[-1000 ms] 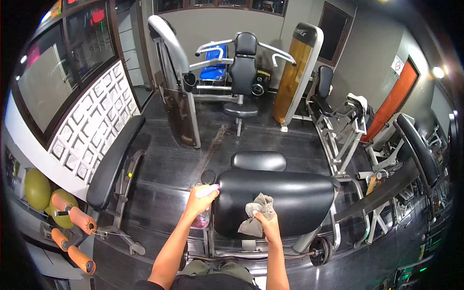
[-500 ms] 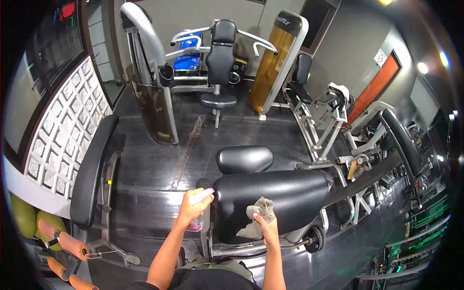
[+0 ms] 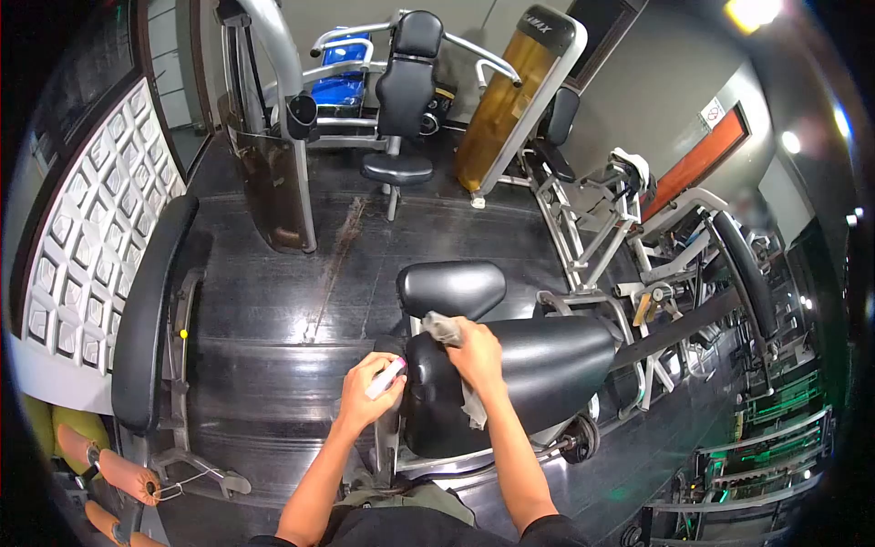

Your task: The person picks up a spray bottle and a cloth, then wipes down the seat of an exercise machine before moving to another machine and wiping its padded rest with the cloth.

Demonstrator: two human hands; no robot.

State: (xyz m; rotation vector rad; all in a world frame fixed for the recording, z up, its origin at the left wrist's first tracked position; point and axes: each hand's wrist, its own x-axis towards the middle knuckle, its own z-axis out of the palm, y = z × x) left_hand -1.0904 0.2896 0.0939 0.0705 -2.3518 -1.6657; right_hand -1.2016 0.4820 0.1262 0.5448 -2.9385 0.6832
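Note:
My left hand (image 3: 361,399) is wrapped round a spray bottle (image 3: 385,378) with a white head and a pink nozzle, held just left of a long black padded bench (image 3: 551,369). Most of the bottle's body is hidden by the hand. Over the bench's left end, my right hand (image 3: 480,357) grips a crumpled grey cloth (image 3: 441,326). One part of the cloth bunches out past the fingers near the pad's far edge, and another hangs below the wrist. Just beyond the bench sits a smaller black pad (image 3: 453,289).
Ahead stands a seated press machine (image 3: 404,100) between two tall housings. A long black bench (image 3: 150,319) runs along the left, near foam rollers (image 3: 128,476). Weight plates (image 3: 583,439) hang at the bench's near right. More gym machines (image 3: 629,210) line the right.
My right hand has moved the cloth forward and left across the bench, toward its far left edge. My left hand still holds the bottle. The view has shifted slightly.

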